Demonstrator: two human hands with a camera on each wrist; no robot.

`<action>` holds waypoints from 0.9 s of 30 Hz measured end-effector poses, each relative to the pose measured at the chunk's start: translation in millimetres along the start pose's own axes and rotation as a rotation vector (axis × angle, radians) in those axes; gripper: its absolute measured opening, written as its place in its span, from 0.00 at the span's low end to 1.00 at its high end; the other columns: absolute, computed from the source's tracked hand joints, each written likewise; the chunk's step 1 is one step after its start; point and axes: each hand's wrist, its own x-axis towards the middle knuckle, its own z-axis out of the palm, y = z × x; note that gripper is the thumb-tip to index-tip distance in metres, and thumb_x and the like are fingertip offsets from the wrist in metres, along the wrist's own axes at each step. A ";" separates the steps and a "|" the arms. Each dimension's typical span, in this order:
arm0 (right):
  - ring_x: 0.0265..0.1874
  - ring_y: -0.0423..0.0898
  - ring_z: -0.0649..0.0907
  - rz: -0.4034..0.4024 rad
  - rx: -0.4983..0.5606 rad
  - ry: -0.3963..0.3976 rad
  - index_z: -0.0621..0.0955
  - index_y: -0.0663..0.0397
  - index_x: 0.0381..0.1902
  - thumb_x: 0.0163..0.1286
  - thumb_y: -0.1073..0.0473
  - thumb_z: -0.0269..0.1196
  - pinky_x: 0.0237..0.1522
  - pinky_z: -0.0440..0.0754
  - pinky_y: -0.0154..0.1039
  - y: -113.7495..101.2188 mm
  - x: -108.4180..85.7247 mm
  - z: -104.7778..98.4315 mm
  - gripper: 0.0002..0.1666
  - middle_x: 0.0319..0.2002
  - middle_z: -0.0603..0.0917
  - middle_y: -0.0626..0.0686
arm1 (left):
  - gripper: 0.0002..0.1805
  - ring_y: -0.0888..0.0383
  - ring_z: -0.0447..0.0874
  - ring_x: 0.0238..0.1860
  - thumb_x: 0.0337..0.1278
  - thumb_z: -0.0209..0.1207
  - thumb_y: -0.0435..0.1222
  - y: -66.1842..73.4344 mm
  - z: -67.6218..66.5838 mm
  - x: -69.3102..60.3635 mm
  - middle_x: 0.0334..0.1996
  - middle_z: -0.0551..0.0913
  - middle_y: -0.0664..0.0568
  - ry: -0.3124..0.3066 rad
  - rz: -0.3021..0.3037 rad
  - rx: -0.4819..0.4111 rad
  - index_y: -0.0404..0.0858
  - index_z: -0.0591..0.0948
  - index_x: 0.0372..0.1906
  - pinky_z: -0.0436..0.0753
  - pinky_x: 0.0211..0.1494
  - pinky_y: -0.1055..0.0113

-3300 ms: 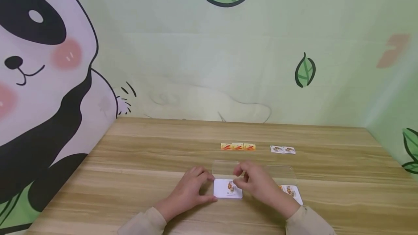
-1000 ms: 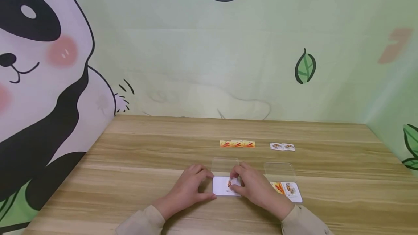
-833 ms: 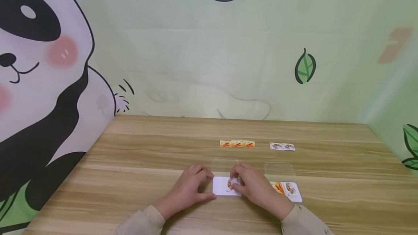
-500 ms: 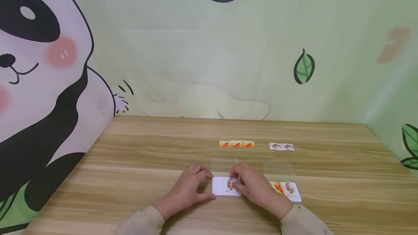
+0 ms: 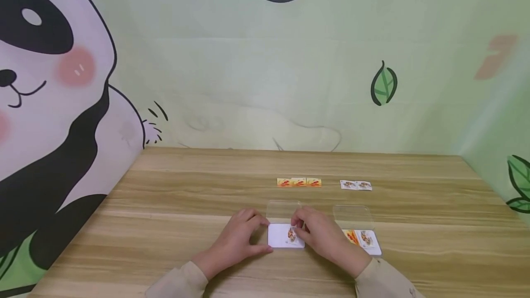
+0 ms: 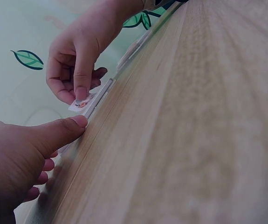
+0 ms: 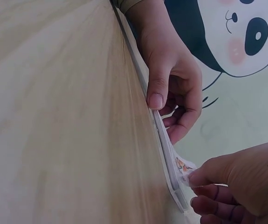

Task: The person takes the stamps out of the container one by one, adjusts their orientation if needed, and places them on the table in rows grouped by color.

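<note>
In the head view my left hand [image 5: 238, 238] grips the left end of a flat white box [image 5: 277, 236], thumb at its near edge and fingers at the far edge. My right hand [image 5: 320, 233] pinches a small white printed square [image 5: 291, 235], thin like a sticker, over the box's right end. In the right wrist view that printed square [image 7: 184, 165] stands tilted off the box's top face; in the left wrist view, thumb and finger hold the printed square [image 6: 82, 103] too. A clear lid [image 5: 283, 209] lies folded back behind the box.
A second white box [image 5: 374, 245] with an orange and a white printed square stands right, its clear lid [image 5: 353, 216] laid back. Farther off lie a row of orange squares [image 5: 299, 182] and two white squares [image 5: 356, 185] on the wooden table [image 5: 198, 187].
Over the last few seconds my right fingers have come down from just above the printed square to pinch it. My left hand keeps its hold on the box; the head view has shifted slightly.
</note>
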 end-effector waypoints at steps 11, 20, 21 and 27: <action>0.25 0.35 0.72 0.007 0.014 -0.011 0.79 0.48 0.28 0.61 0.64 0.66 0.27 0.72 0.28 -1.0 1.7 -6.1 0.06 0.25 0.77 0.41 | 0.25 0.57 0.74 0.48 0.40 0.73 0.50 0.1 -0.4 0.2 0.44 0.79 0.55 0.002 0.004 0.000 0.44 0.81 0.45 0.75 0.55 0.59; 0.23 0.34 0.72 -0.003 0.106 -0.033 0.79 0.50 0.28 0.61 0.66 0.64 0.26 0.72 0.26 -0.8 0.7 -12.8 0.06 0.24 0.77 0.43 | 0.25 0.57 0.74 0.49 0.40 0.73 0.51 0.0 0.6 -0.1 0.44 0.79 0.55 0.006 0.003 -0.005 0.44 0.81 0.44 0.75 0.55 0.59; 0.23 0.34 0.72 0.000 0.119 -0.040 0.79 0.50 0.28 0.62 0.66 0.63 0.26 0.72 0.27 -0.6 0.6 -13.7 0.06 0.24 0.77 0.43 | 0.25 0.57 0.74 0.49 0.40 0.73 0.51 0.0 0.7 0.0 0.44 0.79 0.55 0.007 0.005 -0.004 0.44 0.81 0.44 0.75 0.55 0.59; 0.22 0.34 0.72 0.012 0.214 -0.073 0.79 0.51 0.30 0.64 0.65 0.62 0.24 0.73 0.28 2.5 1.1 -20.3 0.04 0.25 0.78 0.44 | 0.26 0.56 0.75 0.48 0.39 0.73 0.51 -0.5 1.3 -0.2 0.44 0.79 0.54 0.013 0.008 0.001 0.44 0.81 0.44 0.75 0.55 0.59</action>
